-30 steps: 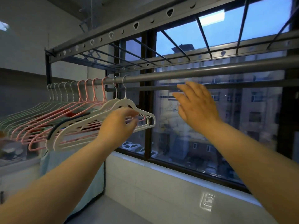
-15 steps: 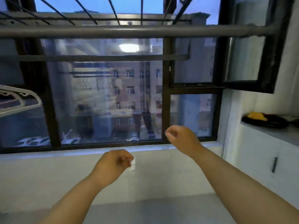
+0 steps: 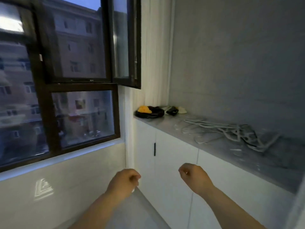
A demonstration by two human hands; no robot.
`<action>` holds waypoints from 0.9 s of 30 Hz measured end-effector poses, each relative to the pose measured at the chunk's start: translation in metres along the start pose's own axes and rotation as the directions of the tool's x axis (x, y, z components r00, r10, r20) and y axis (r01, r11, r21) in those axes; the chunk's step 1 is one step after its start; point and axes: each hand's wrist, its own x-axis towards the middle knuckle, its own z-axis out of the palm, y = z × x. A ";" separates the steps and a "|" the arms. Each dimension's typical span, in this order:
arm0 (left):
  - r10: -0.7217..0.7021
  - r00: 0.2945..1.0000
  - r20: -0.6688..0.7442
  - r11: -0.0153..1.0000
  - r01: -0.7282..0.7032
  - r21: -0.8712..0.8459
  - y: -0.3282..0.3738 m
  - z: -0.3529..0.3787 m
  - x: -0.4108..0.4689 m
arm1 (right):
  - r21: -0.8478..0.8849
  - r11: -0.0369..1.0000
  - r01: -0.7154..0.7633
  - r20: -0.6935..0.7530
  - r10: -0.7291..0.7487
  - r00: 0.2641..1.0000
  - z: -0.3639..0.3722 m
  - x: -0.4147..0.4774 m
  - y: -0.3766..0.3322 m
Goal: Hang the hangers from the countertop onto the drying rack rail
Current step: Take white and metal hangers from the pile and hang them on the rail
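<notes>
A tangled pile of pale hangers [image 3: 231,132] lies on the grey countertop [image 3: 165,124] at the right. My left hand [image 3: 123,181] hangs low in front of the white cabinet with its fingers loosely curled, holding nothing. My right hand [image 3: 194,176] is beside it, also loosely curled and holding nothing, below and left of the hangers. Neither hand touches anything. The drying rack rail and the hung hangers are out of view.
White cabinet doors [image 3: 175,161] with a black handle [image 3: 154,149] stand under the counter. A black dish with something yellow [image 3: 149,111] and small items [image 3: 175,110] sit at the counter's far end. A dark-framed window [image 3: 79,85], one pane swung open, fills the left.
My view has swung right from the rail to the countertop. My left hand let go of the white hanger on the rail, and both hands dropped low with fingers curled.
</notes>
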 end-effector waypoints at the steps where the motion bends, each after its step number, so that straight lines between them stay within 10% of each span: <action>1: 0.019 0.999 0.041 1.000 -0.019 0.006 0.012 0.021 0.013 | -0.037 0.998 -0.057 -0.017 0.056 0.998 -0.011 -0.002 0.025; 9: 0.129 0.976 0.173 0.986 -0.145 0.083 0.069 0.131 0.087 | -0.125 0.909 -0.398 -0.185 0.373 0.909 -0.065 -0.029 0.154; 19: 0.186 0.964 0.192 0.977 -0.202 0.063 0.114 0.206 0.193 | -0.146 0.885 -0.442 -0.391 0.359 0.848 -0.083 0.066 0.232; 27: 0.249 0.962 0.113 0.968 -0.252 0.013 0.152 0.230 0.320 | -0.269 0.897 -0.352 -0.250 0.288 0.925 -0.089 0.156 0.288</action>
